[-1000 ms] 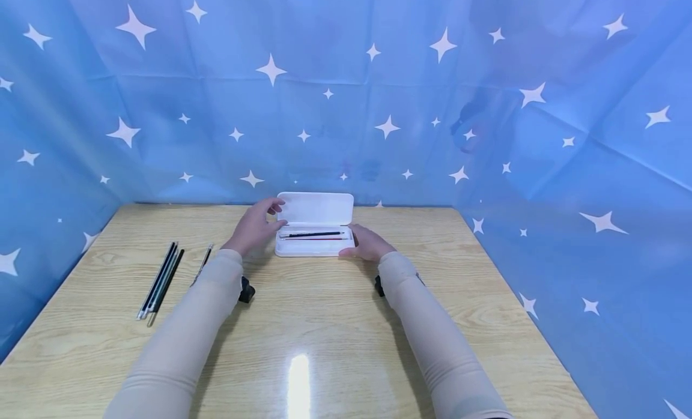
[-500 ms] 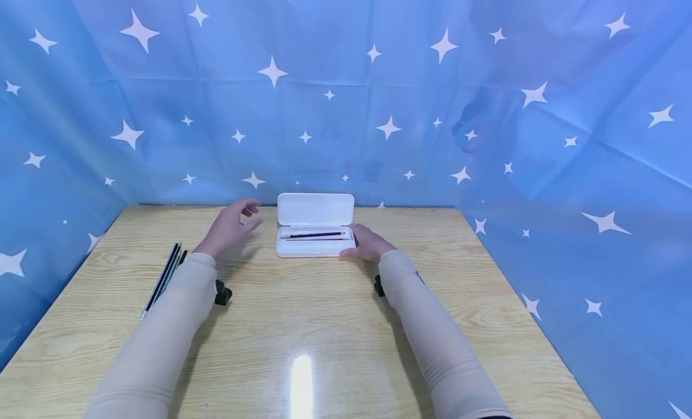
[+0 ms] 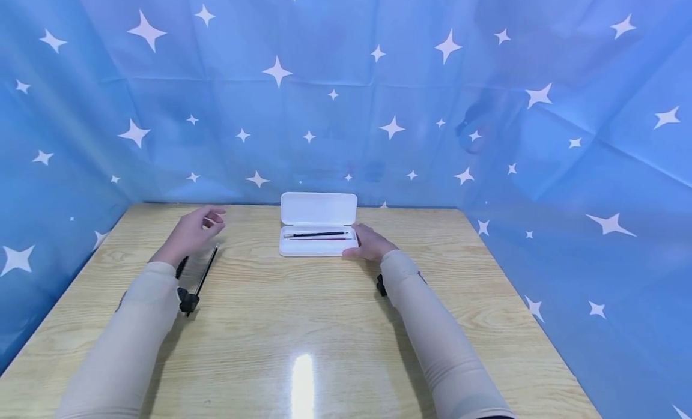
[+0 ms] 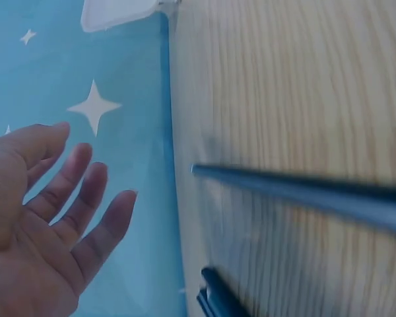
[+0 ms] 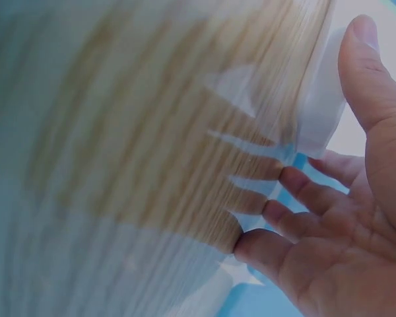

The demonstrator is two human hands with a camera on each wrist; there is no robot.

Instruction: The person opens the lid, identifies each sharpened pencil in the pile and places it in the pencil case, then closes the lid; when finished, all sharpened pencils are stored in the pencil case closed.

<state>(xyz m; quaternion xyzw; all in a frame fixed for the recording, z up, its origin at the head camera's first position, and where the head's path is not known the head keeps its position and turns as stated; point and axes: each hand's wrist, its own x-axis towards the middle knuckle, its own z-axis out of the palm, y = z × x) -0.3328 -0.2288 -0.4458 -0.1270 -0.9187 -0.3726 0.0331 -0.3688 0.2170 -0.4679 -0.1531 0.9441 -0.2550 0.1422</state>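
Note:
A white pencil case point(image 3: 316, 247) lies at the back of the table with its lid point(image 3: 319, 209) raised. Inside it are a black pencil point(image 3: 321, 233) and a thin reddish one. My right hand point(image 3: 370, 244) holds the case's right end, thumb at the front corner and fingers behind; in the right wrist view other fingertips point(image 5: 254, 244) touch the table. My left hand point(image 3: 191, 230) is in the air, fingers loosely bent and holding nothing. Beneath it is a dark pencil point(image 3: 206, 272), large and blurred in the left wrist view. More dark pencils point(image 4: 219, 295) lie nearby, mostly hidden by the left arm in the head view.
The wooden table point(image 3: 324, 311) ends at a blue curtain point(image 3: 346, 137) with white stars, at the back and both sides. A black wrist camera point(image 3: 188, 301) hangs at the left sleeve, close to the dark pencil. Light glares on the table's front part.
My left hand has moved away from the case's left end, leftward to above the loose pencils. The right hand and the case stay where they were.

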